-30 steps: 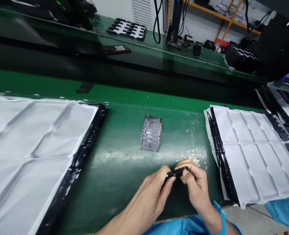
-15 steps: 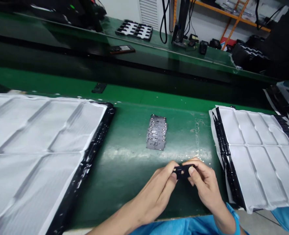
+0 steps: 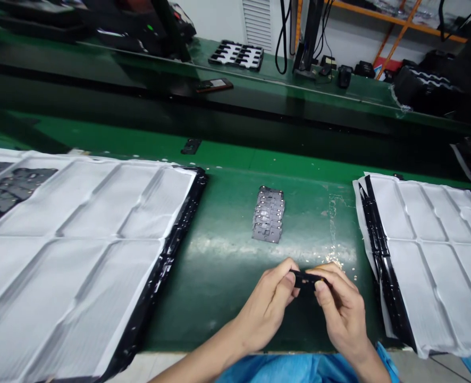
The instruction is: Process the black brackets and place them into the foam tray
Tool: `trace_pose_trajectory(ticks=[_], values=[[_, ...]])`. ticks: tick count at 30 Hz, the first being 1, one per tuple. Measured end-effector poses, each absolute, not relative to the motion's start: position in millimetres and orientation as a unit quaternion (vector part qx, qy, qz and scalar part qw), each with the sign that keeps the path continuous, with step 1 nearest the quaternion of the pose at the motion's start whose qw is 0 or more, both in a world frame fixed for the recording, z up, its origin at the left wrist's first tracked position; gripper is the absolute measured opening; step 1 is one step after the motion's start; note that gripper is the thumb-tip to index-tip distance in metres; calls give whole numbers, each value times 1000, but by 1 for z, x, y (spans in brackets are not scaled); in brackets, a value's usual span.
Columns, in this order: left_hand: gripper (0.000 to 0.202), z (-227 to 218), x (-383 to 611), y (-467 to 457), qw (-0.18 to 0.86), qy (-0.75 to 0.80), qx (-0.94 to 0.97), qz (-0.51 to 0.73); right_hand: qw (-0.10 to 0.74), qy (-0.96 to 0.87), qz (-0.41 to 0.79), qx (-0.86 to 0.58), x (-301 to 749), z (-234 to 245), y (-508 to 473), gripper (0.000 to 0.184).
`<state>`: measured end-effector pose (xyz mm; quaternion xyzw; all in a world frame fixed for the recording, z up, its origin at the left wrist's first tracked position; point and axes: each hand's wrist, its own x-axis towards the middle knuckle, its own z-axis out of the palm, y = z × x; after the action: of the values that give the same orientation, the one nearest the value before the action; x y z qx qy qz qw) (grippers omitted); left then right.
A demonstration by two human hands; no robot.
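Both my hands meet low in the middle of the view over the green bench point(image 3: 219, 266). My left hand point(image 3: 268, 306) and my right hand point(image 3: 341, 311) each pinch one end of a small flat black part point(image 3: 304, 279), held just above the bench top. A fanned row of similar grey flat parts point(image 3: 268, 214) lies on the bench a short way beyond my fingers, untouched.
A large black tray under white wrap point(image 3: 72, 250) fills the left. Another wrapped tray stack point(image 3: 430, 255) sits on the right. Pale crumbs point(image 3: 339, 260) are scattered near my right hand. The far bench holds a tray of parts point(image 3: 236, 55), a phone point(image 3: 212, 85) and cables.
The view has drifted, so everything sits further right in frame. My hands have stayed together on the black part, turning it from edge-on to flatter between my fingers.
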<state>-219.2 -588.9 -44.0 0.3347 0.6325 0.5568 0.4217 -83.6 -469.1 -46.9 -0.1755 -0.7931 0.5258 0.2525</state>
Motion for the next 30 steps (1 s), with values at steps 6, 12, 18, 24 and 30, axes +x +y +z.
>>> trace_pose_trajectory(ticks=[6, 12, 18, 24, 30], values=[[36, -51, -218, -589, 421, 619, 319, 581, 251, -781, 540, -190, -83, -52, -474, 28], [33, -51, -221, -589, 409, 622, 331, 580, 257, -772, 549, -191, -84, -56, -476, 27], [32, -49, -219, -587, 364, 648, 358, 565, 263, -766, 551, -201, -85, -57, -478, 26], [28, -48, -220, -588, 367, 648, 361, 561, 264, -765, 548, -210, -84, -58, -477, 26], [35, -45, -224, -590, 382, 629, 376, 563, 267, -763, 550, -211, -86, -58, -476, 25]])
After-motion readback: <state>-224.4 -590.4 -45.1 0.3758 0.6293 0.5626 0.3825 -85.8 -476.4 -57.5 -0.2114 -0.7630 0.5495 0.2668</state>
